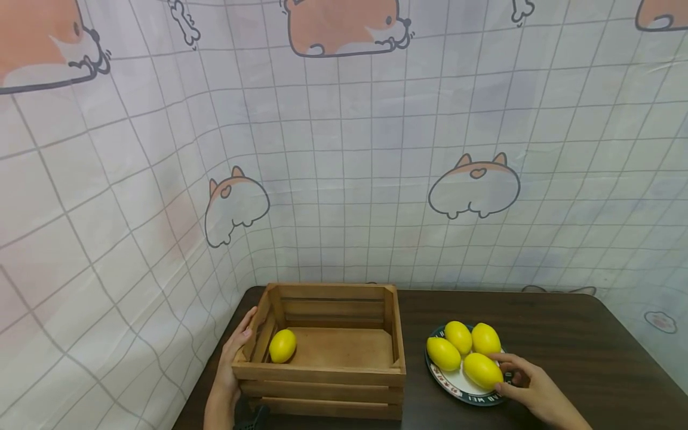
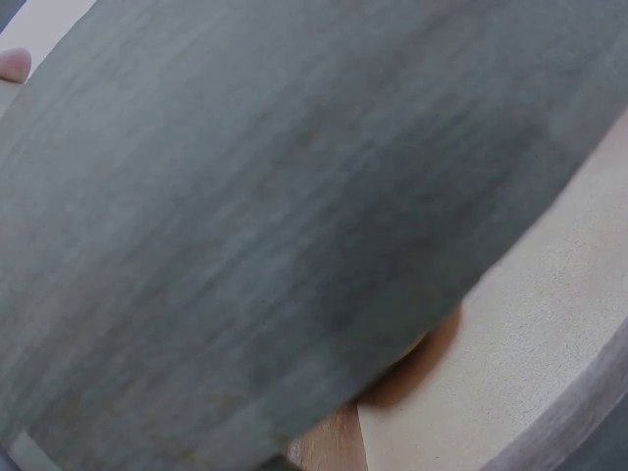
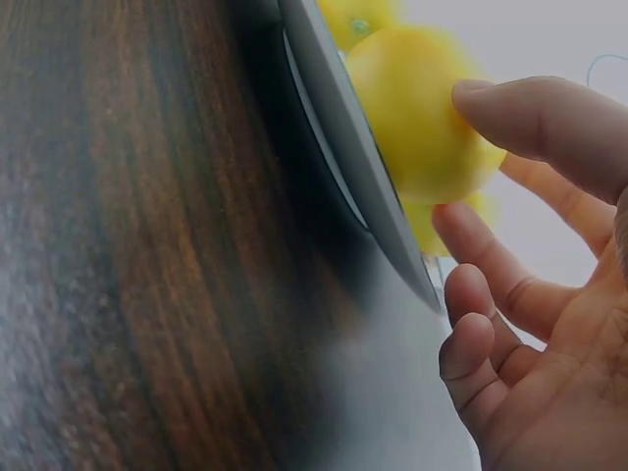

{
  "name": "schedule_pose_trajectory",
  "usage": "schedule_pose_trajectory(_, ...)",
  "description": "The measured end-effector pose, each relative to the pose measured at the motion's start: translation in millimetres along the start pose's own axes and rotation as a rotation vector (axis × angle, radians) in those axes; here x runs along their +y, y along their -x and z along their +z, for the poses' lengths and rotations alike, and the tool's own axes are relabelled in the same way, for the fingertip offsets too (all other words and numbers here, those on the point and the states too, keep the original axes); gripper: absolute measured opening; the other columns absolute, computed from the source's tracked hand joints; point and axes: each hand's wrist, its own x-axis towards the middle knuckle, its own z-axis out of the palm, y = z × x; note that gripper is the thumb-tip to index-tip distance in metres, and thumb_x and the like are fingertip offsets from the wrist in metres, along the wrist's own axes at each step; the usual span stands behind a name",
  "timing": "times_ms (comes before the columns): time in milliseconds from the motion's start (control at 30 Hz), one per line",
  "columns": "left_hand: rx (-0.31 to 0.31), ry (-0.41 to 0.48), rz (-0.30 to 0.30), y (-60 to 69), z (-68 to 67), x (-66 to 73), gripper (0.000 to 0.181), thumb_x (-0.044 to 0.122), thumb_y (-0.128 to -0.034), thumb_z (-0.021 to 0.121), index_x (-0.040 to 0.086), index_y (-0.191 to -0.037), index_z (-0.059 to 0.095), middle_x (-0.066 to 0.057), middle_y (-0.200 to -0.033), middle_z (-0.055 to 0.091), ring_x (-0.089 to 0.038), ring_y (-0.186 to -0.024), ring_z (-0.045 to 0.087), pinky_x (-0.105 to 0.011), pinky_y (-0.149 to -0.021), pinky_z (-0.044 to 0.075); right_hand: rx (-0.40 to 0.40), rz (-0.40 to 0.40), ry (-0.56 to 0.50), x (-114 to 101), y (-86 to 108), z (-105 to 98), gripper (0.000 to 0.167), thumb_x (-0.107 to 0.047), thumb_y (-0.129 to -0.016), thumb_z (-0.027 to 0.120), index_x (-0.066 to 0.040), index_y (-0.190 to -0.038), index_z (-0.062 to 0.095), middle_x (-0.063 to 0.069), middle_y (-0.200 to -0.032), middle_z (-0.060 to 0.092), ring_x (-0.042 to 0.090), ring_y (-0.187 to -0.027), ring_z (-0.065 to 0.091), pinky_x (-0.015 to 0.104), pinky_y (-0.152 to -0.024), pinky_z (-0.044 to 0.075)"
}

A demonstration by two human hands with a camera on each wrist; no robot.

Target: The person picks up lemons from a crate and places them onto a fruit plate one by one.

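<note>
My left hand holds the left wall of a slatted wooden crate, its fingers at the top edge. One lemon lies inside the crate, near that wall. In the left wrist view a blurred wooden slat fills most of the picture, with a fingertip at the upper left. At the right, my right hand pinches the front lemon between thumb and fingers; the right wrist view shows the thumb on this lemon. It lies on a round plate among several lemons.
The dark wooden table carries the crate at left and the plate at right, with a gap between them. A white gridded curtain with dog drawings hangs behind the table and along its left side.
</note>
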Motion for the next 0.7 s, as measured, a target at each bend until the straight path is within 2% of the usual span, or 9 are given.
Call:
schedule_pose_trajectory(467,0.01,-0.019,-0.009,-1.3,-3.6,-1.3,0.055,0.038,-0.1081,0.038,0.028,-0.162,0.032,-0.008,-0.172,0.017,-0.038,-0.158,0.007,-0.079,-0.116,0.007,0.073,-0.011,0.007,-14.8,5.5,-1.8,0.046,-0.021,-0.098,0.069,-0.001,-0.138,0.058,0.018,-0.123,0.066,0.002,-0.086,0.054,0.023,-0.071,0.05)
schedule_pose_trajectory(700,0.009,-0.019,-0.004,-1.3,-5.2,-1.6,0.055,0.038,-0.1081,0.039,0.027,-0.162,0.032,-0.008,-0.171,0.018,-0.038,-0.158,0.007,-0.08,-0.116,0.007,0.114,-0.058,0.006,-32.4,5.7,0.0,0.039,-0.019,-0.1,0.067,-0.004,-0.135,0.061,0.019,-0.127,0.066,-0.002,-0.089,0.058,0.021,-0.075,0.054)
